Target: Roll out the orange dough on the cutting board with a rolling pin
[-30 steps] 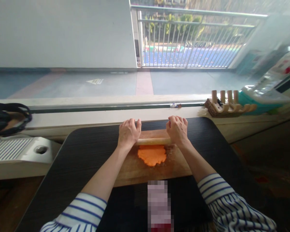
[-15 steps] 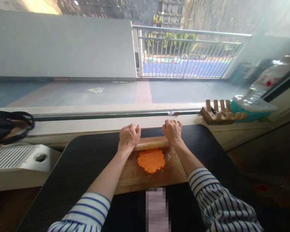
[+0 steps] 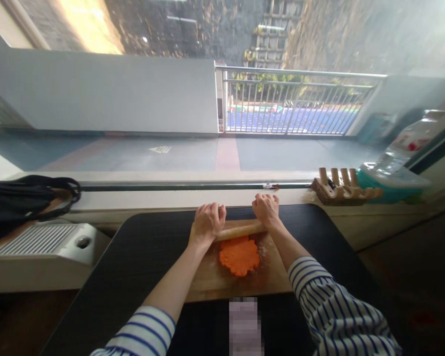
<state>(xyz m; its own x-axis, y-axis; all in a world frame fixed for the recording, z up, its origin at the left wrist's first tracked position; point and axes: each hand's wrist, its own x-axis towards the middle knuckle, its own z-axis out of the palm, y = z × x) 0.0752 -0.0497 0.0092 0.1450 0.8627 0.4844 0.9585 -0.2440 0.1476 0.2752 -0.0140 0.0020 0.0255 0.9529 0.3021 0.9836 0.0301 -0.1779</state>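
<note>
A wooden rolling pin [image 3: 241, 231] is laid slightly aslant across the far rim of a flat, ragged-edged sheet of orange dough [image 3: 239, 256], its right end set a little nearer the far edge of the desk [image 3: 118, 267]. The pin's left end is covered by the left hand [image 3: 207, 221] and its right end by the right hand [image 3: 267, 210]. The fingers of both are bent forward beyond the pin; whether either grip is clamped around it or only pressed on top cannot be told. The dough is carried by a wooden board [image 3: 203, 287], placed between the desk's left and right edges, and white powder [image 3: 263, 249] is scattered just right of the dough. Past the desk's far right corner, a peg rack [image 3: 333, 195] and a teal box [image 3: 389, 183] are kept on the window sill [image 3: 152, 200].
</note>
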